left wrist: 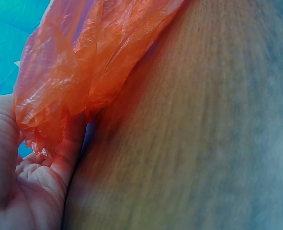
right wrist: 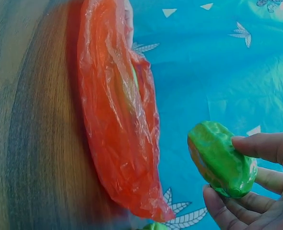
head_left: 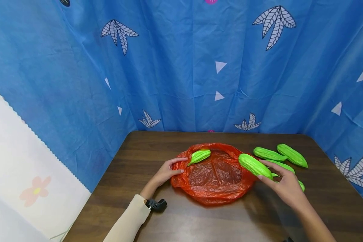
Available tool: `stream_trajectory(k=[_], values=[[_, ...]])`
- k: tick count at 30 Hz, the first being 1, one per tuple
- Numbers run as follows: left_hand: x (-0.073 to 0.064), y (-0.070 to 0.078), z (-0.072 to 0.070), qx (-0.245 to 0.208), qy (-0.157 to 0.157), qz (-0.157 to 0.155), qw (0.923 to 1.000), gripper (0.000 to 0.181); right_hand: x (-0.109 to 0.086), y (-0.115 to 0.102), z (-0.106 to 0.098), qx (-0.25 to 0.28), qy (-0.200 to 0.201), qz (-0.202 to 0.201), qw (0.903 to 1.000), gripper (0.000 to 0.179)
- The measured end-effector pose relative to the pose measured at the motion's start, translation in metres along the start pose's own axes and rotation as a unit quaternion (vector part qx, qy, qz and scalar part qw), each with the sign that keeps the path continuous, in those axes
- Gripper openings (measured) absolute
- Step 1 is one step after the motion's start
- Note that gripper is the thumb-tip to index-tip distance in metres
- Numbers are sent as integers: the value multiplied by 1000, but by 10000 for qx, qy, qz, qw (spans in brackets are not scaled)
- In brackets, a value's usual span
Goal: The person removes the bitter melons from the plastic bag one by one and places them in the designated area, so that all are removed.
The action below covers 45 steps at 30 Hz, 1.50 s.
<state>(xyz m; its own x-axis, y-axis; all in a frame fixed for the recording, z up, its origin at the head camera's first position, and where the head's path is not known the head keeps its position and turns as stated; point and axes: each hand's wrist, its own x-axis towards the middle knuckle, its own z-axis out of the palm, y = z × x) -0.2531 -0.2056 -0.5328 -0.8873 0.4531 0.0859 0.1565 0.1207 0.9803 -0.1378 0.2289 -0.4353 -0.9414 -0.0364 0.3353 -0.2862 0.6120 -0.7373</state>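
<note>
A red plastic bag [head_left: 214,200] lies on the table with its mouth spread wide, and one green bitter melon [head_left: 200,155] rests inside at the left of the opening. At the bag's left rim, my left hand [head_left: 166,173] grips the thin plastic between thumb and fingers; the left wrist view shows the bunched film [left wrist: 60,96] there. My right hand [head_left: 285,185] holds another ridged green bitter melon [head_left: 254,165] by thumb and fingertips, raised over the bag's right rim. In the right wrist view this held melon [right wrist: 220,158] appears end-on, apart from the bag [right wrist: 115,120].
Several more bitter melons [head_left: 291,155] lie at the right of the brown wooden table [head_left: 181,222], partly hidden behind my right hand. A blue curtain [head_left: 175,67] with leaf prints hangs behind the table. White cloth [head_left: 24,161] is at the left.
</note>
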Motion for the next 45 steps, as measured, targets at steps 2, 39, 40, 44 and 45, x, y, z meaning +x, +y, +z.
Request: stream_trajectory(k=[2, 39, 40, 44, 45], values=[[0, 0, 0, 0, 14, 4, 10000, 49, -1, 1, -2, -4, 42, 31, 10000, 52], [-1, -2, 0, 27, 38, 23, 10000, 48, -19, 33, -46, -304, 424, 1216, 9912, 65], [-1, -2, 0, 37, 39, 16, 10000, 48, -20, 34, -47, -300, 428, 1234, 9910, 66], [-1, -1, 0, 55, 17, 38, 10000, 49, -21, 36, -51, -313, 444, 1345, 9894, 68], [0, -1, 0, 51, 8, 48, 10000, 49, -21, 36, -52, -304, 432, 1372, 9891, 69]])
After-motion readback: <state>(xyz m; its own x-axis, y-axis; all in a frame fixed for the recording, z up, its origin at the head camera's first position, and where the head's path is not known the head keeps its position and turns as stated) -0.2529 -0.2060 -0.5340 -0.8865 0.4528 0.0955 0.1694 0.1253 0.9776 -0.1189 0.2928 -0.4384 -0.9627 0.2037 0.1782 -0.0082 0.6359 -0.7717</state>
